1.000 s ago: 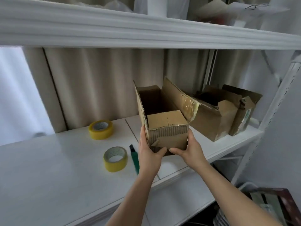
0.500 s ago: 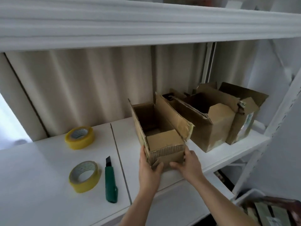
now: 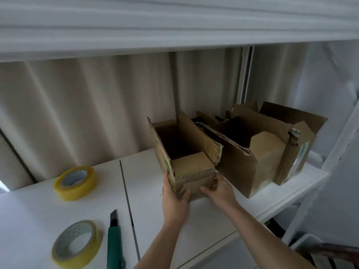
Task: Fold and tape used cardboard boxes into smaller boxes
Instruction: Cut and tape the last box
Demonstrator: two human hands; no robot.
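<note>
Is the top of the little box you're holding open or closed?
Open. The small box has its long side flaps standing up, and you can see down into its dark inside. Only the near end flap is folded over.

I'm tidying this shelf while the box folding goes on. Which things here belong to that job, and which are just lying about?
In the job:
- small open brown cardboard box, held by left hand and right hand
- two yellow tape rolls
- green utility knife
- larger brown cardboard boxes

Lying about:
- beige curtain
</note>
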